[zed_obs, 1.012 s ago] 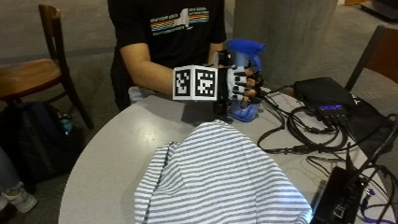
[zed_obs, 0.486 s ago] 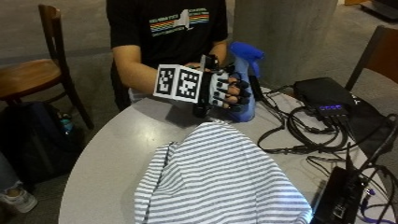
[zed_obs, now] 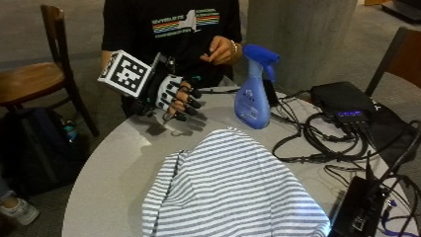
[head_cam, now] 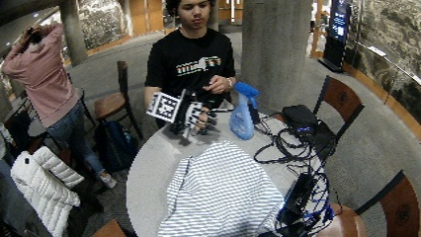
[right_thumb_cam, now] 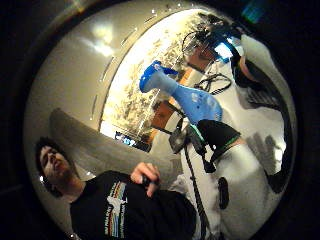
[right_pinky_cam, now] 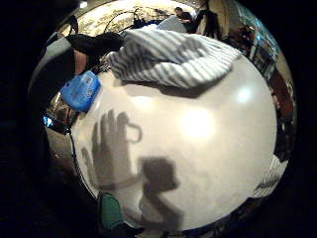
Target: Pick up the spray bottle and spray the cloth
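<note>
A blue spray bottle stands upright on the round grey table, just behind a grey-and-white striped cloth heaped in the middle. My gloved right hand hovers over the table to the left of the bottle, a hand's width away from it. Its fingers are spread and hold nothing. In the wide outside view the hand, the bottle and the cloth stand the same way. The little finger side palm view shows the bottle beside the cloth, with the hand's shadow on the table.
A black box with tangled cables fills the table's right side, and a black device lies at the front right. The person's bare hand is held at chest height. A wooden chair and a bag are at the left.
A second ago the gloved hand was at the bottle. It has since let go and moved left, away from it. The bottle now stands alone on the table.
</note>
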`<action>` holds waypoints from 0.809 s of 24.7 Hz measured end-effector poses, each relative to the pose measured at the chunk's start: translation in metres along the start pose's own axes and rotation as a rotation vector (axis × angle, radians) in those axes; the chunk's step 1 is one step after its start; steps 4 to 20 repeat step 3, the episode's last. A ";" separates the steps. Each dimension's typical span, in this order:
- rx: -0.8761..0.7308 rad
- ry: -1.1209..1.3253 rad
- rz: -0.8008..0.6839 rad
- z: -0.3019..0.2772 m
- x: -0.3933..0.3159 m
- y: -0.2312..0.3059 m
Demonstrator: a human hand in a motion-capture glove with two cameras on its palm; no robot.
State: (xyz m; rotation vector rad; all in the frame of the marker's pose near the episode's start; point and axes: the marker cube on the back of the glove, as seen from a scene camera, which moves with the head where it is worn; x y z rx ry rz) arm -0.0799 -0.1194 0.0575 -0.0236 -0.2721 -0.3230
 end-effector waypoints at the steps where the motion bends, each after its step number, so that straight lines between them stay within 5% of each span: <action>1: 0.008 0.028 0.003 -0.005 0.004 0.007; 20: 0.018 0.063 0.004 -0.011 0.009 0.015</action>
